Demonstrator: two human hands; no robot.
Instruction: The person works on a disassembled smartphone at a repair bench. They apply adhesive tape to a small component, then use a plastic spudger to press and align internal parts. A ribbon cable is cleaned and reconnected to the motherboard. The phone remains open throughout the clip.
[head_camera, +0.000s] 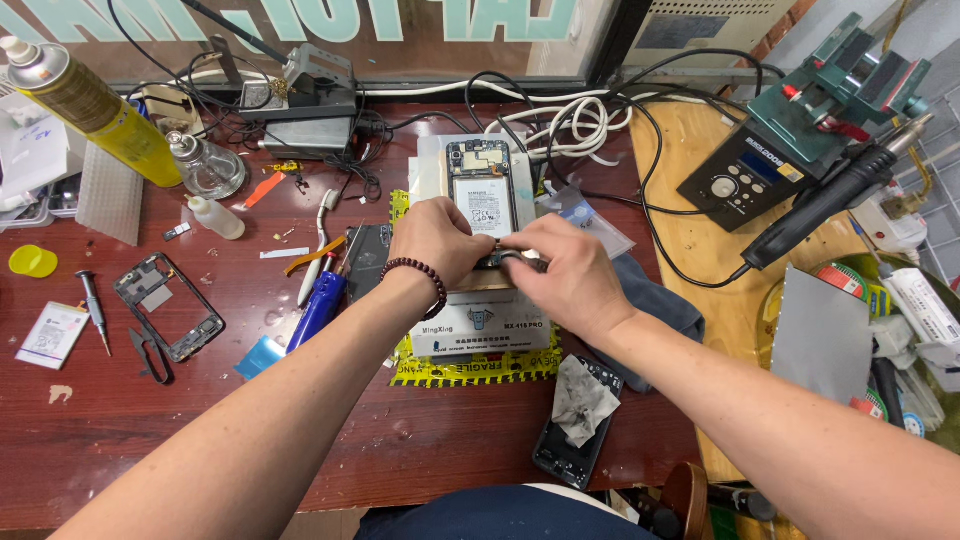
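Far left, a yellow spray can (95, 108) is leaning at the desk corner, a glass bottle (205, 165) is standing near it, and lower down a bare phone frame (168, 306) is lying flat beside a small screwdriver (95, 312). A blue-handled tool (318, 308) is lying just left of the work mat. Centre: the opened phone (482, 195), back cover off, battery and board showing, is lying flat on a white heating pad (478, 322), with its lower end sitting under both hands. The left hand (438, 240), beaded bracelet on the wrist, is pressing down on the phone's lower left edge, fingers curled over it, holding it steady. The right hand (562, 275) is pinching something small and dark at the phone's bottom edge; cannot tell what the piece is. Judging by the look, the phone is light, stiff, and fragile, with exposed flex parts, so it's best gripped by the side rails, not the board. Right of the hands, a grey cloth (655, 300) is lying under the right forearm, another dark phone (575, 425) with a crumpled wipe on it is sitting nearer the body, and a hot-air station (745, 175) is sitting far right.
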